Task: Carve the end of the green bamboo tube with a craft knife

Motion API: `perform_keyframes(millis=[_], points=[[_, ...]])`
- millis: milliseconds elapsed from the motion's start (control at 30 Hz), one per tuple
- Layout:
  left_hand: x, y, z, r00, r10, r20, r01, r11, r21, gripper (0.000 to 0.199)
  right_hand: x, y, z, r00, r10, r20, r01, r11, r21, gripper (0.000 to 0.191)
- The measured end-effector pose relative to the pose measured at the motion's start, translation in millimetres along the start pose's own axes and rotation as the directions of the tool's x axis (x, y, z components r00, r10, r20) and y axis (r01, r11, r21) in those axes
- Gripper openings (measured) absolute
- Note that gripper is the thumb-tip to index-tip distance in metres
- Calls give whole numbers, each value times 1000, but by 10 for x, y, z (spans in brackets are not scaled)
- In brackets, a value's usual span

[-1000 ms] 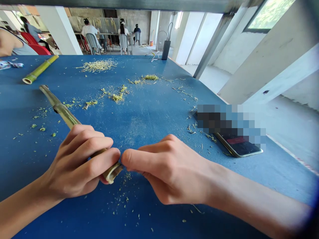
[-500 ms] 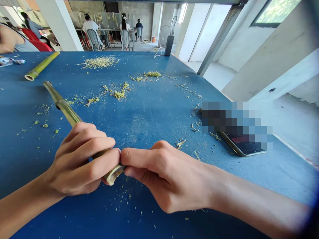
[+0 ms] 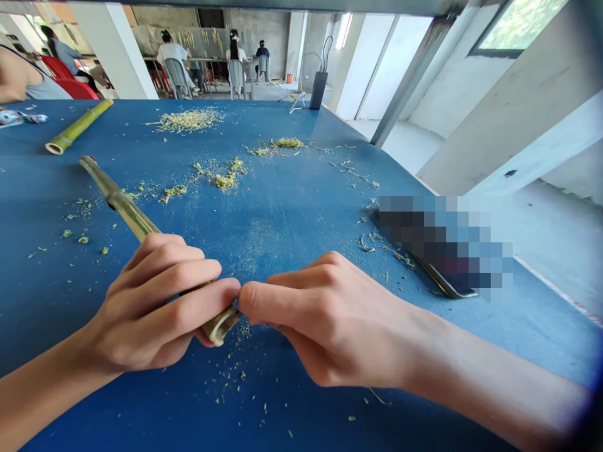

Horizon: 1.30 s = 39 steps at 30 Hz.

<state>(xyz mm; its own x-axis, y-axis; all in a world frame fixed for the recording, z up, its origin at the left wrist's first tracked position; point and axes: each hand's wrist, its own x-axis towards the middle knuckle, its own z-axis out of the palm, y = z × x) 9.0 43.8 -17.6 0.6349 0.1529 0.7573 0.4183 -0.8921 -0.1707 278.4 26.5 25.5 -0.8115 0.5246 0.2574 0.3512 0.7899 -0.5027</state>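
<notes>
My left hand (image 3: 162, 304) is wrapped round a greenish-brown bamboo stick (image 3: 134, 216), near its hollow, broken-edged end. The stick slants away to the far left, with a knotted joint part way along. At the near end, my right hand (image 3: 330, 320) is closed in a pinch, with the thumb and index finger beside the opening and close to my left index finger. Whatever its fingers hold, if anything, is hidden. Bamboo shavings (image 3: 226, 180) lie scattered on the blue table (image 3: 306, 207) beyond my hands, and fine bits lie below them.
A second, greener bamboo piece (image 3: 80, 125) lies at the back left. A pile of pale shavings (image 3: 191, 119) is further back. On the right is a phone (image 3: 447, 279), partly blurred out. A black device with cables (image 3: 319, 91) stands at the far edge. People sit in the background.
My right hand has shifted slightly right and up, off the rim of the bamboo stick's end. My left hand keeps its grip, and the stick's hollow end shows more.
</notes>
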Motion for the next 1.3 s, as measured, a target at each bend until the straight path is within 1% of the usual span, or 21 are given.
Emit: perform_keyframes(millis=[67,100,167,200,300,367,467,533,633,767,867,900,967,1033,1100,1167,1233,1300], points=[[12,-2,-16,999,39,37,-39,999,-14,24,-24,-3,11,1000,-16,-8,15,990,-140,34],[22,-4,-22,997,67,48,-67,998,-16,26,-28,-5,20,1000,-20,-12,17,984,-179,37],[48,-4,-26,997,60,44,-60,998,-6,24,-24,-14,39,1000,-3,-12,0,980,-198,40],[64,2,-25,998,53,46,-53,999,-3,23,-15,-21,47,1000,19,-3,-20,984,-179,40],[119,50,-28,999,14,41,-14,1000,-9,19,23,-46,61,996,77,34,-75,996,-52,35],[149,93,-40,999,-14,39,14,1000,-20,14,47,-56,64,995,79,59,-81,996,32,31],[172,136,-65,999,-43,32,44,999,-17,10,64,-55,66,995,70,74,-78,990,115,25],[173,134,-79,998,-46,44,46,999,-8,11,67,-46,75,995,67,79,-81,980,183,21],[163,103,-89,997,-17,77,16,1000,7,10,74,-31,98,996,52,75,-74,945,319,16],[144,100,-74,999,-10,49,9,1000,24,7,94,-12,93,998,29,60,-53,886,461,16],[146,137,-50,997,-71,-2,71,997,20,7,93,-6,39,997,35,72,-66,866,496,21],[151,145,-44,997,-82,-4,82,996,14,8,86,-5,19,996,42,81,-76,871,485,21],[168,146,-38,998,-66,-5,66,998,7,10,60,-6,-12,995,56,88,-87,912,401,18],[179,126,-38,999,-17,34,17,1000,-2,9,23,-3,-19,996,53,70,-69,967,245,16],[173,97,-36,999,-1,40,1,1000,-12,13,-14,4,-2,999,27,36,-30,997,76,24],[150,68,-29,999,-3,39,3,1000,-18,17,-39,13,29,1000,-3,4,3,997,-78,34],[128,48,-18,999,8,42,-7,1000,-14,18,-47,18,59,1000,-15,-23,11,982,-188,42],[125,39,-9,999,26,46,-25,1000,-15,19,-36,14,77,1000,7,-26,-12,981,-196,43]])
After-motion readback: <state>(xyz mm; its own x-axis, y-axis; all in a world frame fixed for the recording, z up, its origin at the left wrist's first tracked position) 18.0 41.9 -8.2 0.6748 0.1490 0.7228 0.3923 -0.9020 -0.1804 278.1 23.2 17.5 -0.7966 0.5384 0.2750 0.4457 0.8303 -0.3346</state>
